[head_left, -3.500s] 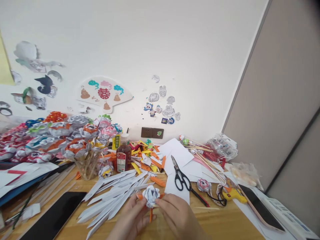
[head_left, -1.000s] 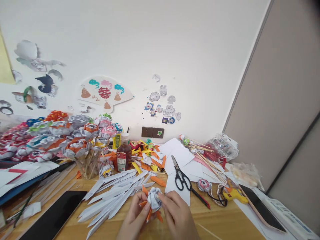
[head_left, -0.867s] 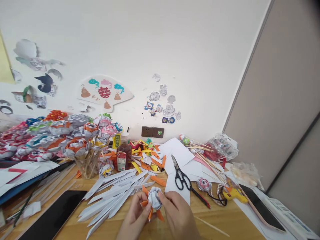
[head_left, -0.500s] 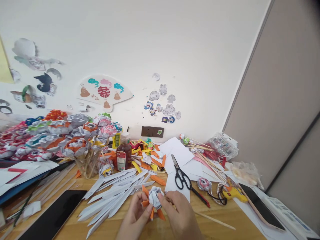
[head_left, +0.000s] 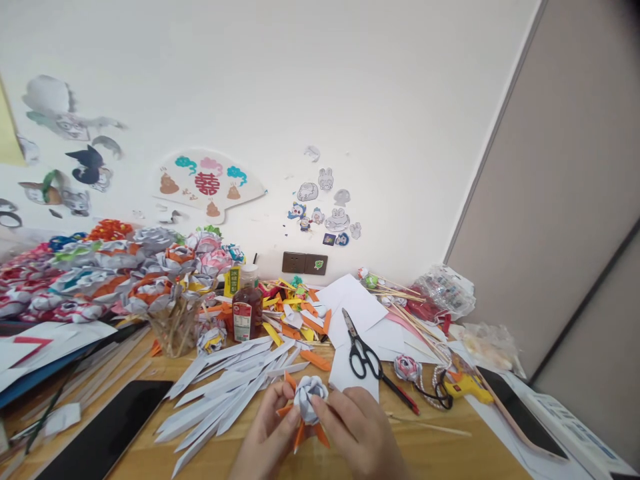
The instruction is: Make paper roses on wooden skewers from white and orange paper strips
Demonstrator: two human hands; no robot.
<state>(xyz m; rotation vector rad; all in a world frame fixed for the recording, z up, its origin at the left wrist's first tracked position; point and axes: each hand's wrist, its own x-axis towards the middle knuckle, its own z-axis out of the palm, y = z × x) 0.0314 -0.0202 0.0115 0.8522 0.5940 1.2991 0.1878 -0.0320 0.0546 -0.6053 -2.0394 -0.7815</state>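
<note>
Stick [head_left: 430,425] swung farther away, both hands [head_left: 274,427] [head_left: 357,430] pinching a paper flower [head_left: 307,396], room rightward, scissors [head_left: 359,345] just beyond

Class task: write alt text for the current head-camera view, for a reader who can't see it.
A left hand and a right hand hold a white-and-orange paper flower over a wooden table. Around them lie white paper strips, scissors and a yellow glue gun; more paper flowers are heaped at far left.
</note>
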